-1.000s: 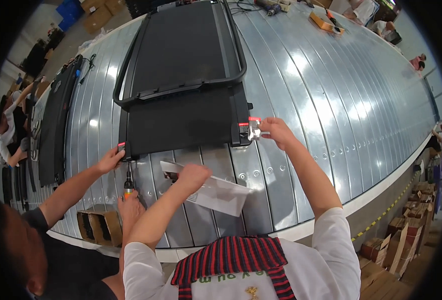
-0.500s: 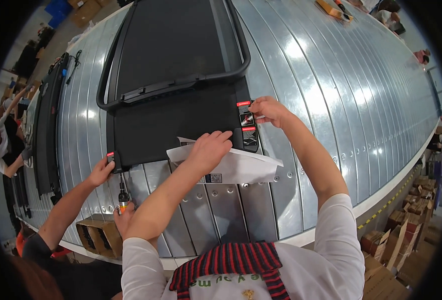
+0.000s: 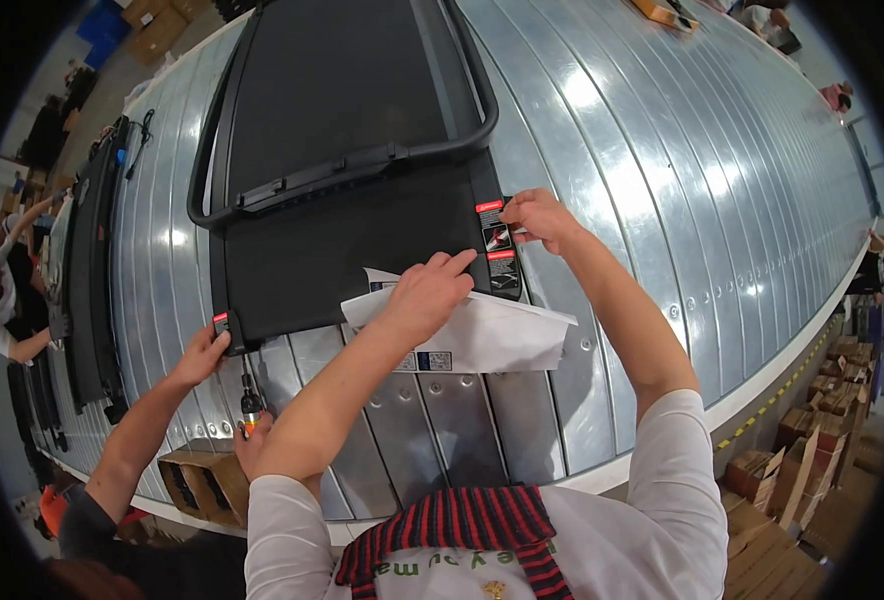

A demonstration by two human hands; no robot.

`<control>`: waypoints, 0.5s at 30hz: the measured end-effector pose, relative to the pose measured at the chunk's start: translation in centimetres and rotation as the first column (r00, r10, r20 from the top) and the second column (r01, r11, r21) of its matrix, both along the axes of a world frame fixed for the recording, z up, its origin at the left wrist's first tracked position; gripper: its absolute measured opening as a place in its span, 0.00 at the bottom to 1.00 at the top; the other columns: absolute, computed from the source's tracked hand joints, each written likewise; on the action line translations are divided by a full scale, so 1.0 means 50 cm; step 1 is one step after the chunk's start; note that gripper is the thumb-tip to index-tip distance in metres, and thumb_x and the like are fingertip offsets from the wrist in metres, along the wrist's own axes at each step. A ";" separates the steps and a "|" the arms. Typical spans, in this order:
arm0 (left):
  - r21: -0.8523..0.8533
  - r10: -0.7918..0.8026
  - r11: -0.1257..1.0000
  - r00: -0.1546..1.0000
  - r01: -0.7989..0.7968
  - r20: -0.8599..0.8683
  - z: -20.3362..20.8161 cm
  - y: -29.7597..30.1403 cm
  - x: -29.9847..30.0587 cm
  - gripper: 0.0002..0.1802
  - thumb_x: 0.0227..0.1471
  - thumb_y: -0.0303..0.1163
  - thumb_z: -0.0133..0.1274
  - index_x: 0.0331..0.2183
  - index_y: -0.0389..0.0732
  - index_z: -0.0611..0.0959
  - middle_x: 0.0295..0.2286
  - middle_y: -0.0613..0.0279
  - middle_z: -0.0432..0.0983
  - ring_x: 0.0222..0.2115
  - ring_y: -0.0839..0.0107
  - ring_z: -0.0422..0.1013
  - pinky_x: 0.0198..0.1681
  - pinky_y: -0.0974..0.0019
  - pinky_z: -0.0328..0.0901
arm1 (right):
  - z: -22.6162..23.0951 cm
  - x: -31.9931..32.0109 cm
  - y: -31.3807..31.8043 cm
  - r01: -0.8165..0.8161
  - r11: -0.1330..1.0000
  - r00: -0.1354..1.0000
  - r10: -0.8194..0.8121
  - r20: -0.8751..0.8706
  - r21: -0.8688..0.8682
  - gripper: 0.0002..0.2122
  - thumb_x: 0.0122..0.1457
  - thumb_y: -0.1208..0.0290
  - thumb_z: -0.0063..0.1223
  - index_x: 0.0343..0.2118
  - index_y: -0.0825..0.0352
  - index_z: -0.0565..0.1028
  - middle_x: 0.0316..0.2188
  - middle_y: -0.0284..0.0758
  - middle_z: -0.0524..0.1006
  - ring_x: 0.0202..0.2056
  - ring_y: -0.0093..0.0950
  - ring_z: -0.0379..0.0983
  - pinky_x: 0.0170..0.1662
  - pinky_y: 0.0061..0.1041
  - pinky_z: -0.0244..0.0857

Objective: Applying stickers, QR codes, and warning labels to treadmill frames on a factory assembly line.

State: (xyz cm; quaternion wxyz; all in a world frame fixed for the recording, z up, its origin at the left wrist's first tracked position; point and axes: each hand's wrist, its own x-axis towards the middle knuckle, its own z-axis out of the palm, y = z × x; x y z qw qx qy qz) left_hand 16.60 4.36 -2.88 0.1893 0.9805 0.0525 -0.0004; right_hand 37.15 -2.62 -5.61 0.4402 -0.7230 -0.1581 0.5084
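A black treadmill (image 3: 342, 235) lies on the metal-slatted table, with a red-and-black label (image 3: 498, 240) on its near right corner. My right hand (image 3: 542, 220) is closed at that label's outer edge, thumb and forefinger pinching there. Just left of it, my left hand (image 3: 432, 295) grips a curled white sheet (image 3: 502, 335) that hangs over the treadmill's near edge; its thumb is hidden, and its forefinger points toward the label. At the near left corner, a co-worker's hand (image 3: 204, 355) touches the frame, and their other hand (image 3: 252, 447) holds a power screwdriver (image 3: 251, 408) upright against the corner's underside.
The treadmill's handrail (image 3: 322, 180) lies folded across the deck. A cardboard box (image 3: 205, 485) stands at the table's near left edge. Beyond it are long black parts (image 3: 92, 290) and another person (image 3: 12, 290). Cartons (image 3: 802, 450) are stacked beside the table at the right.
The view has shifted slightly. My right fingers remain at the label's edge, and my left hand stays on the sheet, its forefinger now a little straighter. The co-worker's hands hold their places.
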 end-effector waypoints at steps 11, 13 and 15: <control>0.014 -0.031 0.999 0.999 0.031 -0.011 0.000 -0.003 0.015 0.04 0.35 0.23 0.46 0.22 0.37 0.73 0.46 0.60 0.62 0.39 0.64 0.62 0.36 0.63 0.61 | 0.000 -0.004 0.000 0.048 0.998 0.999 -0.048 0.014 0.040 0.03 0.43 0.77 0.48 0.23 0.70 0.70 0.18 0.33 0.69 0.20 0.21 0.65 0.21 0.18 0.60; -0.015 -0.039 0.999 0.999 0.038 -0.025 0.006 -0.003 0.019 0.03 0.35 0.22 0.46 0.21 0.37 0.73 0.45 0.59 0.62 0.38 0.64 0.62 0.35 0.63 0.62 | -0.001 -0.003 0.000 0.049 0.998 0.999 -0.050 0.017 0.046 0.03 0.43 0.77 0.48 0.23 0.70 0.70 0.18 0.33 0.69 0.20 0.21 0.65 0.21 0.18 0.60; -0.012 -0.046 0.999 0.999 0.046 -0.028 0.006 -0.001 0.022 0.03 0.35 0.22 0.46 0.20 0.36 0.73 0.45 0.59 0.62 0.38 0.64 0.62 0.35 0.63 0.62 | -0.003 -0.004 0.001 0.049 0.998 0.999 -0.050 0.019 0.051 0.03 0.43 0.77 0.48 0.22 0.70 0.70 0.18 0.33 0.69 0.19 0.21 0.65 0.20 0.18 0.60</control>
